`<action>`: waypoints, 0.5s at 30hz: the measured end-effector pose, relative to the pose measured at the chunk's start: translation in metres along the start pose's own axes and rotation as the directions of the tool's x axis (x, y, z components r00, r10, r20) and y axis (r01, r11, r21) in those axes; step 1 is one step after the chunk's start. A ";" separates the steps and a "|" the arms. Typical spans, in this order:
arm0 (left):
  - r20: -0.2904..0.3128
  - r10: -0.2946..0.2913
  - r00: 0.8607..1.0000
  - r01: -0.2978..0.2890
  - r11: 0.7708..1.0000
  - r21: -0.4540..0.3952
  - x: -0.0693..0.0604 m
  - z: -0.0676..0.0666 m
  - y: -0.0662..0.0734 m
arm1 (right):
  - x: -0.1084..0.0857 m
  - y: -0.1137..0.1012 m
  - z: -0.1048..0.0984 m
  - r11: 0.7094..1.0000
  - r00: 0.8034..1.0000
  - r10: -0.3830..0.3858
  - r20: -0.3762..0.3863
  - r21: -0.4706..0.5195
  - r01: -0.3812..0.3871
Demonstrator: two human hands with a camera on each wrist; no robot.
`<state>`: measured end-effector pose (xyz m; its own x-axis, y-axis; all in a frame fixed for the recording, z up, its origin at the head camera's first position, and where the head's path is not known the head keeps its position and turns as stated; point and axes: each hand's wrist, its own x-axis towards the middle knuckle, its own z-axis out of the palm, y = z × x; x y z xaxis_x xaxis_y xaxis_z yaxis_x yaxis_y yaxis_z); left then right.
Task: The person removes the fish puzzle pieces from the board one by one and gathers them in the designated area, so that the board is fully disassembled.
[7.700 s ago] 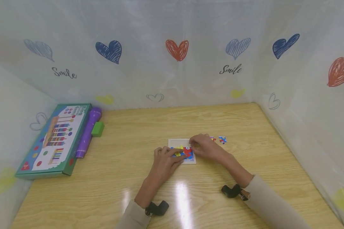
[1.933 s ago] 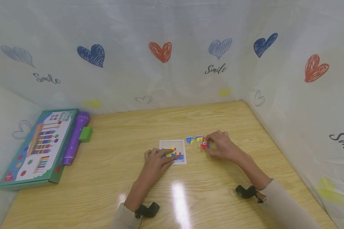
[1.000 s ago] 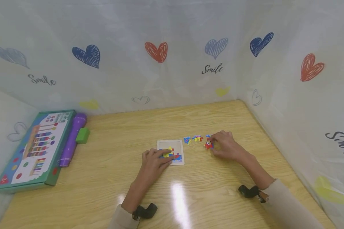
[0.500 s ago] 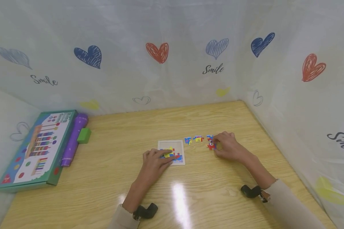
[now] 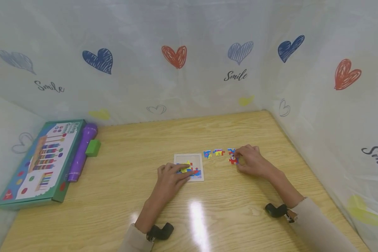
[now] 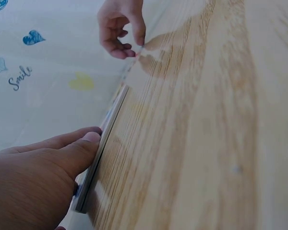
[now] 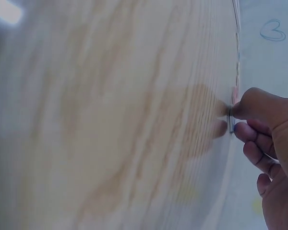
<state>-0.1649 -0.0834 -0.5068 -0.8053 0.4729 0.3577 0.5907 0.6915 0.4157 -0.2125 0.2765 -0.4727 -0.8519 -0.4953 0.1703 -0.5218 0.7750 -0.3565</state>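
In the head view a pale square puzzle tray (image 5: 202, 168) lies mid-table, its lower part holding yellow, red and blue pieces. My left hand (image 5: 167, 182) rests on its left side, fingers extended over these pieces and partly hiding them. To the tray's right, my right hand (image 5: 252, 161) pinches the edge of a red puzzle piece with an eye print (image 5: 232, 161) at table level. Just behind that piece is a blue one (image 5: 231, 151); a yellow-and-red piece (image 5: 218, 152) and a blue-and-yellow piece (image 5: 207, 154) lie nearer the tray. The left wrist view shows the left fingertips at the tray's edge (image 6: 104, 143).
At the far left lies a green game box (image 5: 58, 200), with a purple microphone-shaped object (image 5: 82, 154) along its right side and a green block (image 5: 93, 148) touching that. Curtains printed with hearts enclose the back and sides of the wooden table (image 5: 138, 140).
Since the earliest frame, my right hand has moved from the tray to its right, and the red eye piece has left the tray. Several loose pieces now lie in different spots. The left hand stays on the tray.
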 end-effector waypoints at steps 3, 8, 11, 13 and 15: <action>-0.008 0.004 1.000 -0.004 1.000 0.002 0.000 0.000 0.000 | 0.000 -0.002 0.000 1.000 1.000 -0.005 -0.010 -0.003 0.005; -0.043 0.014 0.999 -0.014 1.000 -0.005 -0.001 0.003 0.000 | 0.002 -0.011 -0.002 0.999 0.997 -0.039 -0.063 -0.014 0.038; -0.066 0.025 0.998 -0.025 1.000 0.003 -0.002 0.005 0.001 | 0.006 -0.018 -0.001 0.998 0.994 -0.061 -0.093 0.010 0.062; -0.083 0.036 0.996 -0.034 0.999 0.022 -0.002 0.006 0.001 | 0.008 -0.024 0.000 0.997 0.993 -0.070 -0.097 0.029 0.073; -0.092 0.047 0.995 -0.043 0.998 0.045 -0.003 0.007 0.002 | 0.011 -0.029 0.001 0.995 0.992 -0.084 -0.094 0.049 0.089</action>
<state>-0.1617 -0.0793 -0.5124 -0.7685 0.4530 0.4519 0.6221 0.6941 0.3622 -0.2066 0.2484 -0.4610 -0.8051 -0.5197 0.2858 -0.5931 0.7076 -0.3841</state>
